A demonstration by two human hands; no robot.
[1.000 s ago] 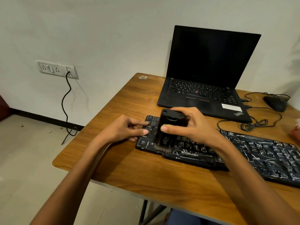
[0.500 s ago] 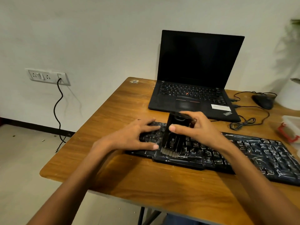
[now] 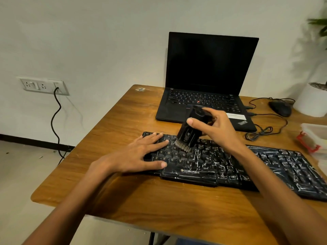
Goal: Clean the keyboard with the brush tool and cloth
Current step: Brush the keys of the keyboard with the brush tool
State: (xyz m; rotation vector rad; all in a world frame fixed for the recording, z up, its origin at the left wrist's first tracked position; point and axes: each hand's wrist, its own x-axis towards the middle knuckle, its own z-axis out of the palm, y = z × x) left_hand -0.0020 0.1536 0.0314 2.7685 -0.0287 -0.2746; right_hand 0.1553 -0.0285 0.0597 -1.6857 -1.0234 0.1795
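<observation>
Right hand [image 3: 217,131], fingers wrapped round the brush tool [image 3: 192,128], has carried its bristles from the keyboard's [image 3: 205,163] front edge to the upper key rows, apparently touching them. Left hand [image 3: 138,154], fingers flat, steadies the left end. Brushing continues.

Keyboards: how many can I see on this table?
2. A separate black keyboard lies nearest the camera; the other is built into the open laptop behind it. None seems hidden.
</observation>
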